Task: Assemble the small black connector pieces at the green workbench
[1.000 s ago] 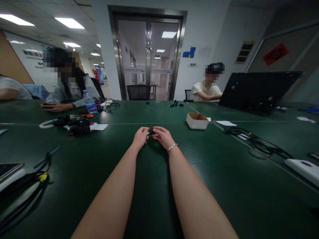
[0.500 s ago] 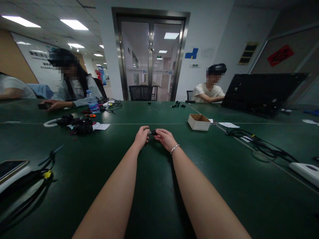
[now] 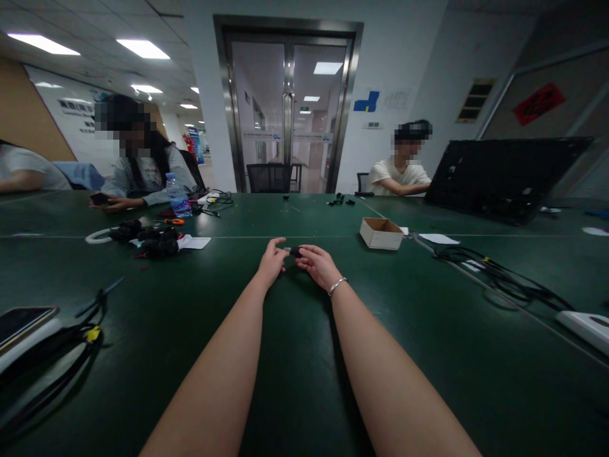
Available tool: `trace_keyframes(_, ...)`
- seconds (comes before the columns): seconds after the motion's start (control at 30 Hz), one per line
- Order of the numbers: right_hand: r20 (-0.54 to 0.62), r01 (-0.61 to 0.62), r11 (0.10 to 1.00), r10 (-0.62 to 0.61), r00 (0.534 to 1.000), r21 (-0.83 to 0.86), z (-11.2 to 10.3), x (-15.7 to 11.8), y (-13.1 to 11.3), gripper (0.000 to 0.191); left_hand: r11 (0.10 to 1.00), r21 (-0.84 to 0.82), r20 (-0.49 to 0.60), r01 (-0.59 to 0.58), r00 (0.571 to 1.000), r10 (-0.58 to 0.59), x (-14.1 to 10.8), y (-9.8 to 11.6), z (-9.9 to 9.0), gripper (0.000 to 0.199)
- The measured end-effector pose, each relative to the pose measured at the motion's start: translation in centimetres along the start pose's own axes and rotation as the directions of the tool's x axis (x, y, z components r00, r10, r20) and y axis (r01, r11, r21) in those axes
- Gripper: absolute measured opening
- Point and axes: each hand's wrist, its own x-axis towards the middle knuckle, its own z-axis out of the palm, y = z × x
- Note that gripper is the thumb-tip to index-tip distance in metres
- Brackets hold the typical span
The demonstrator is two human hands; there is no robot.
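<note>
My right hand (image 3: 318, 263), with a silver bangle at the wrist, pinches a small black stick with a silvery metal end (image 3: 295, 252), which looks like a USB flash drive. Its metal end points left, toward my left hand (image 3: 273, 261). The left index finger is stretched out above that end, and the left thumb is at or touching it. Whether the left fingers press on the stick is hard to make out. Both hands are just above the green table (image 3: 295, 330), near its middle seam.
An open cardboard box (image 3: 380, 236) stands right of my hands. Black cables (image 3: 504, 273) and a white power strip (image 3: 585, 327) lie farther right. To the left are a black bundle (image 3: 152, 240), a water bottle (image 3: 177, 197) and a phone (image 3: 26, 324). Other people sit across the table.
My left index finger has lifted away from the stick's metal end, which shows more now. The right hand keeps its pinch. At far left, a co-worker's hands moved slightly right with a dark object.
</note>
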Motion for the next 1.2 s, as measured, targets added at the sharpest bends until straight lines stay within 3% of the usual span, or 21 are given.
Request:
trace_keyframes(0.2,0.016,-0.009,1.000,0.009,1.000,-0.004,-0.07,-0.01,-0.10,0.015,1.000,0.013,0.032,-0.027,0.999,0.027,-0.27,0.33,0.02,0.035)
trace_keyframes(0.37,0.041,-0.015,1.000,0.015,0.999,-0.004,-0.07,0.03,-0.13,0.013,1.000,-0.011,0.075,0.022,0.997,-0.021,-0.54,0.73,0.05,0.029)
trace_keyframes(0.73,0.027,-0.017,1.000,0.017,0.999,0.003,-0.06,-0.04,-0.23,0.007,1.000,0.007,0.014,-0.011,1.000,0.010,-0.63,0.75,0.15,0.029)
trace_keyframes(1.2,0.035,-0.028,1.000,0.028,0.999,-0.002,0.04,-0.20,-0.39,0.008,0.999,-0.043,0.067,0.019,0.998,-0.016,-0.57,0.91,0.05,0.025)
